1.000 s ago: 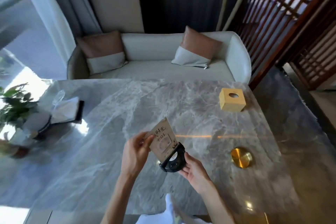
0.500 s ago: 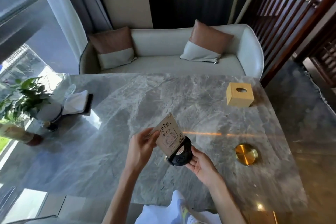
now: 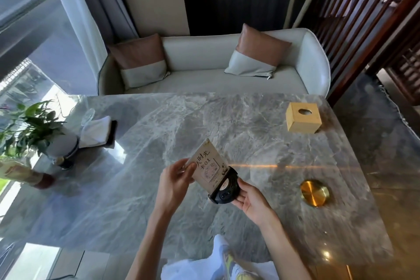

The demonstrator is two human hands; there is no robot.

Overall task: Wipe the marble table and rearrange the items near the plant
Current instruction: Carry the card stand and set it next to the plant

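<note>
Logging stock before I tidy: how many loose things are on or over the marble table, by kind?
Potted plant: 1
Folded napkin: 1
Bottle: 1
Wooden tissue box: 1
Brass disc: 1
Table card on black base, held in both hands: 1
Total: 6

white sofa [image 3: 204, 79] w/ 2 cushions behind; wood lattice screen [image 3: 372, 7] right.
</note>
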